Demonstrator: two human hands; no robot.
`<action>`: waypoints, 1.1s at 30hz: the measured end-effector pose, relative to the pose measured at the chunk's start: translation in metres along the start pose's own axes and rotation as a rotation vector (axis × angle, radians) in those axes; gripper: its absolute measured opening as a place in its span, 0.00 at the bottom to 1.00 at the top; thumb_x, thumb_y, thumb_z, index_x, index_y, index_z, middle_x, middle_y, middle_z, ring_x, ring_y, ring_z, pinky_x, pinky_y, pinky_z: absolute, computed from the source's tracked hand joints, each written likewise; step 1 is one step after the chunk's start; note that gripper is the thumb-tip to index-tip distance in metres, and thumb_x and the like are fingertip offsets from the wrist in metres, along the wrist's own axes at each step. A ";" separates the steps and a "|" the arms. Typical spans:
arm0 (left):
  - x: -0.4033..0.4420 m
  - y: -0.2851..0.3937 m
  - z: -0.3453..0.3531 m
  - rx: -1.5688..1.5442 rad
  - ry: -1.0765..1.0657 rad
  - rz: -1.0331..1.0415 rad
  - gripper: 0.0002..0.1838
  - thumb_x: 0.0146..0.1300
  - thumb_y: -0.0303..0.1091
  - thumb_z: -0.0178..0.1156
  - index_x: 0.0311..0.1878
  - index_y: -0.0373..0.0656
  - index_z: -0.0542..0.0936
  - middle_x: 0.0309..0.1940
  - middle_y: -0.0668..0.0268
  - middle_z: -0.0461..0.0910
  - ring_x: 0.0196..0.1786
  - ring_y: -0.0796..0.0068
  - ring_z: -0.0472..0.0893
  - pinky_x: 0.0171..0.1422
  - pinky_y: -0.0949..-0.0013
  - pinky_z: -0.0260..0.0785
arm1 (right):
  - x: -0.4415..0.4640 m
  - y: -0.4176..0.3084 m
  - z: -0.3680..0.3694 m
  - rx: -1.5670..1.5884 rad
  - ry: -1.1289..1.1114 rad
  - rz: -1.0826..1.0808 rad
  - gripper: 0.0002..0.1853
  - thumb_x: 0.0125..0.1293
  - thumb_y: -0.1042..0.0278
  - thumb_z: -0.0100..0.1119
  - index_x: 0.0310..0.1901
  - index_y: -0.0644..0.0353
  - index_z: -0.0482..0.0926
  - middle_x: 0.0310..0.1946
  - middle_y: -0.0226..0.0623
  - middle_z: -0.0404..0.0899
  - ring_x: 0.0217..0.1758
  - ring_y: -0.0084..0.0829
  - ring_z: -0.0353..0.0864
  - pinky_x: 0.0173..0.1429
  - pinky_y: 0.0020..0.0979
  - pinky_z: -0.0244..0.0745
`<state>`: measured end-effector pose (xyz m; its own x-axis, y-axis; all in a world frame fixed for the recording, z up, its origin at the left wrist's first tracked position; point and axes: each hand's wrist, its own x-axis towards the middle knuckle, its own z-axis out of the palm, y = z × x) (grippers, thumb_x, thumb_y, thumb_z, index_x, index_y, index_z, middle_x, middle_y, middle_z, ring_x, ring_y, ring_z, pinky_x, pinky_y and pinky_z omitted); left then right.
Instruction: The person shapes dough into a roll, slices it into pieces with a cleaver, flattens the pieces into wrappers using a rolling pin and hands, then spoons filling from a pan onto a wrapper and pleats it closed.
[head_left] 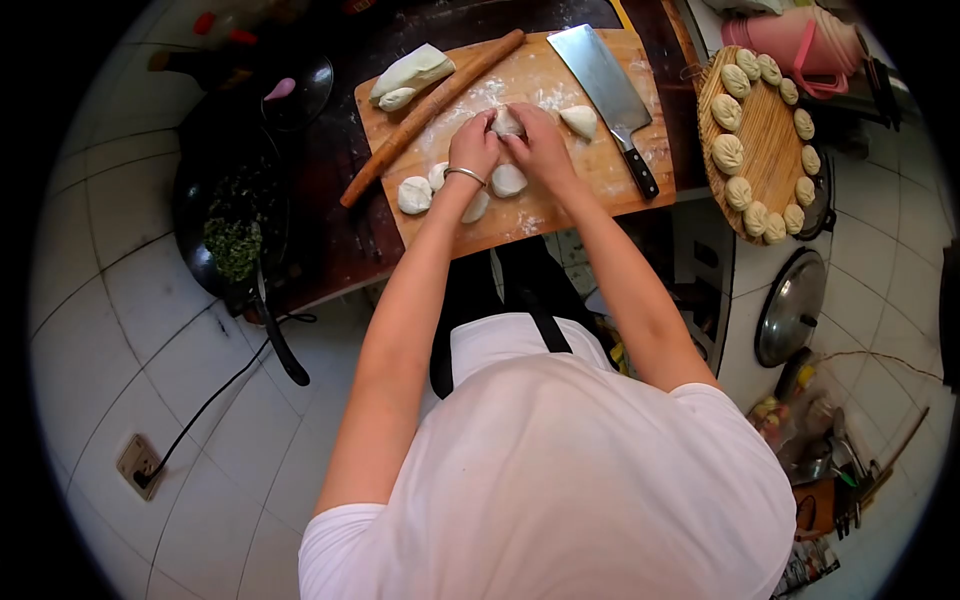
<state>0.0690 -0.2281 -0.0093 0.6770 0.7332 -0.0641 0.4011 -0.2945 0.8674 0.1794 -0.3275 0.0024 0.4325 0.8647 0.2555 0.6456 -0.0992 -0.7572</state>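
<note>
While the left hand (474,148) and right hand (540,148) are gripping a dough piece (506,121) from either side, it is sitting between them, neither being nearer, over the cutting board (605,185).

Wall (110,330): pale, tiled, here on the left!
Socket (139,466): there, mounted on that wall!
Worktop (340,240): dark, glossy wood.

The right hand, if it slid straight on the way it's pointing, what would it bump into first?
The right hand already touches a piece of dough. Past that, probably the wooden rolling pin, though its height is hard to judge from here.
</note>
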 end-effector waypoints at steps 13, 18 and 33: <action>0.005 0.009 -0.005 0.168 0.017 0.089 0.20 0.60 0.29 0.53 0.57 0.39 0.76 0.48 0.50 0.79 0.50 0.50 0.78 0.57 0.58 0.70 | -0.011 -0.005 0.006 -0.073 -0.124 0.082 0.25 0.66 0.62 0.52 0.63 0.61 0.69 0.60 0.49 0.72 0.64 0.47 0.69 0.68 0.40 0.62; 0.003 0.002 -0.001 0.227 -0.139 0.180 0.27 0.52 0.36 0.66 0.57 0.40 0.75 0.48 0.55 0.77 0.51 0.53 0.74 0.61 0.60 0.66 | -0.006 -0.007 -0.055 0.720 0.254 0.509 0.19 0.66 0.63 0.50 0.55 0.64 0.75 0.49 0.52 0.78 0.57 0.47 0.76 0.62 0.36 0.68; -0.001 0.010 -0.010 0.377 0.035 0.226 0.28 0.53 0.32 0.64 0.60 0.42 0.72 0.59 0.51 0.68 0.62 0.49 0.67 0.67 0.56 0.59 | 0.012 0.022 -0.042 -0.180 0.143 0.220 0.26 0.48 0.73 0.68 0.49 0.63 0.69 0.48 0.48 0.68 0.55 0.51 0.67 0.61 0.42 0.65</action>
<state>0.0664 -0.2260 0.0045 0.7549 0.6430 0.1290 0.4469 -0.6484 0.6163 0.2258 -0.3398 0.0144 0.6504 0.7357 0.1890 0.6221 -0.3732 -0.6883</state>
